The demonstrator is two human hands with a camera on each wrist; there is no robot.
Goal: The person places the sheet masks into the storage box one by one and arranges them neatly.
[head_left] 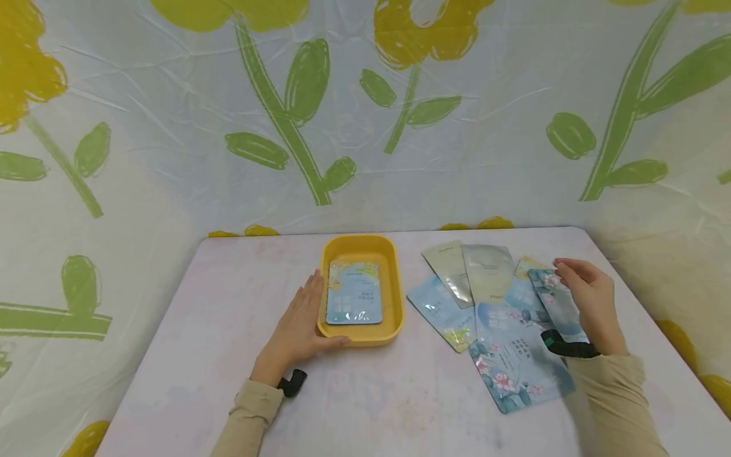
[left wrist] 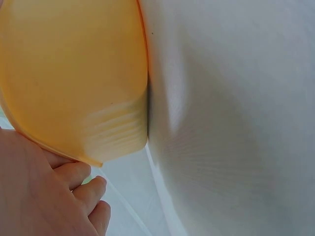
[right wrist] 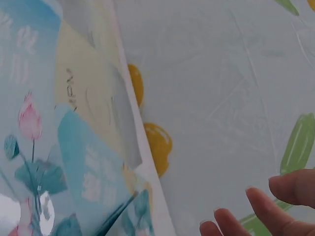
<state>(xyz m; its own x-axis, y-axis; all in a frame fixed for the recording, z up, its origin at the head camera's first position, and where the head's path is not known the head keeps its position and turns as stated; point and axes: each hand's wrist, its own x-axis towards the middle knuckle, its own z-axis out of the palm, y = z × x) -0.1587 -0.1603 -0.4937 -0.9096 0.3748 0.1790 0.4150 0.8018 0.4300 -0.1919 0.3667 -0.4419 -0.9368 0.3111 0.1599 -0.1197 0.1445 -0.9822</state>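
Note:
My left hand [head_left: 297, 324] lies along the left side of a yellow tray [head_left: 391, 285], fingers fairly straight against the outer wall and thumb at the near rim. Inside the tray is a flat light-blue sachet [head_left: 354, 293]. In the left wrist view the fingers touch the tray's wall [left wrist: 83, 73] just under its rim. Over the right part of a spread of sachets is my right hand [head_left: 596, 301], nearest a blue flowered sachet [head_left: 553, 293]. The right wrist view shows its fingertips [right wrist: 258, 199] apart, with nothing between them.
Right of the tray, sachets overlap: a large flowered blue one [head_left: 520, 355], a light-blue one [head_left: 442, 311], and two pale silvery ones, one upper left [head_left: 448, 266] and one beside it [head_left: 490, 273]. A flower-printed sheet [head_left: 457, 158] hangs behind the table [head_left: 365, 406].

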